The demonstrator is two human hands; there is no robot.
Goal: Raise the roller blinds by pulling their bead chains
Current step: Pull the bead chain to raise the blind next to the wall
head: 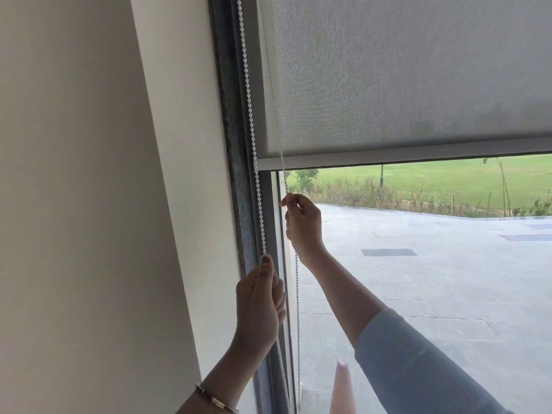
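Note:
A grey roller blind covers the upper part of the window, its bottom bar level with the top of the glass view. A white bead chain hangs in two strands along the left frame. My left hand is closed on the front strand, thumb up, low beside the dark frame. My right hand is higher and pinches the rear strand, just below the bottom bar. The rear strand runs up behind the blind fabric and is partly hidden there.
A cream wall fills the left side, next to the dark window frame. Through the glass lie a paved yard, a grass field and an orange cone at the bottom.

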